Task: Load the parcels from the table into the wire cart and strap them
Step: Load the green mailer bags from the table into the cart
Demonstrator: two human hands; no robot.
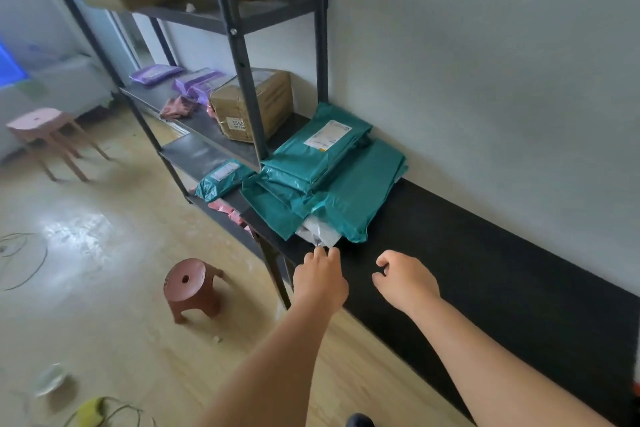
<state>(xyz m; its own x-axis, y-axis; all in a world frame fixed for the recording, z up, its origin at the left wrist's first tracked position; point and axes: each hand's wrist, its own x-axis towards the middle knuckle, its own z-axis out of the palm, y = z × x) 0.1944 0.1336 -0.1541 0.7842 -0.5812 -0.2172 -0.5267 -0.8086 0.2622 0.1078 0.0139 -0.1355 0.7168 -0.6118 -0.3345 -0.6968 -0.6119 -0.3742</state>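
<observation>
**Hands reach for parcel stack on black table**

A left hand pinches the corner of one white plastic parcel beneath about four teal plastic mailer parcels stacked on a long black table against a pale wall. The right hand hovers loosely curled, holding nothing. Two stools, one brown and one pink, stand on the wooden floor.

Place: a parcel storeroom, I'd say.
Shelves: mine hold taped boxes and purple mailers.
Table: teal parcels stacked by a bare wall.
</observation>
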